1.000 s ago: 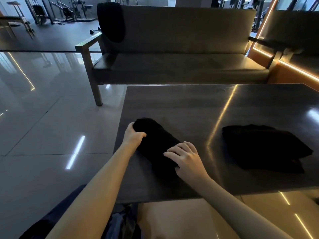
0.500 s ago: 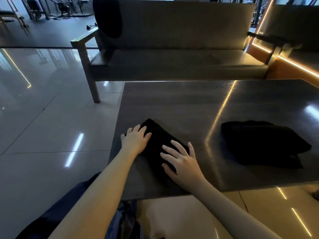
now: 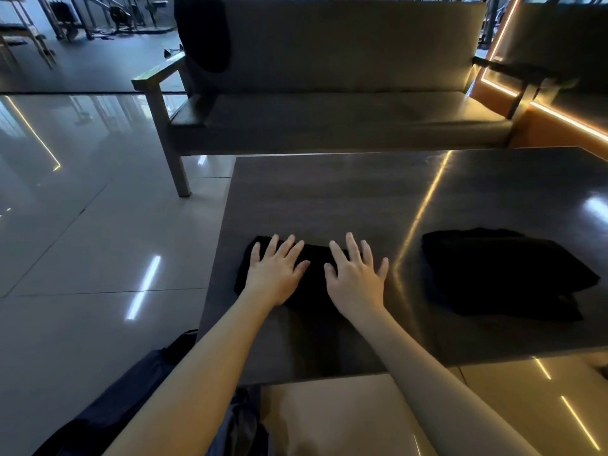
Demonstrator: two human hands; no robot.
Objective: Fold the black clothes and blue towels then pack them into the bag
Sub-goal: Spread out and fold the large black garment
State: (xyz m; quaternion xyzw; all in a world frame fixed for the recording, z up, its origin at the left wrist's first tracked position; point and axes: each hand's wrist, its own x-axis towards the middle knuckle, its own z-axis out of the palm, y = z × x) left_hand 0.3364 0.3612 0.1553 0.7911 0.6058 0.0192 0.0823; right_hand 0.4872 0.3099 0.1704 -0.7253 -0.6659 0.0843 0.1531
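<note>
Where the near left corner of the dark glossy bench [image 3: 329, 199] ends, a bunched dark blue fabric [image 3: 131, 390] lies below it; whether it is the bag cannot be told. Just beyond, on the near left part of the bench, sits the folded black garment [image 3: 314, 291]. The left hand [image 3: 276, 274] and the right hand [image 3: 355, 284] both lie flat on it, fingers straight and spread, pressing down and gripping nothing. The garment's long axis runs left to right, roughly along the near edge, with its left end poking out past the left hand.

It looks soft, light and limp, so it will likely spring open or sag if lifted by one corner. A safer hold is probably both short ends at once, or one palm slid underneath with the other on top.

To the right, well apart, rests a looser black cloth pile [image 3: 503, 274]. Far behind, another black cloth [image 3: 204, 34] hangs over the left end of the grey cushioned sofa [image 3: 329, 120].
</note>
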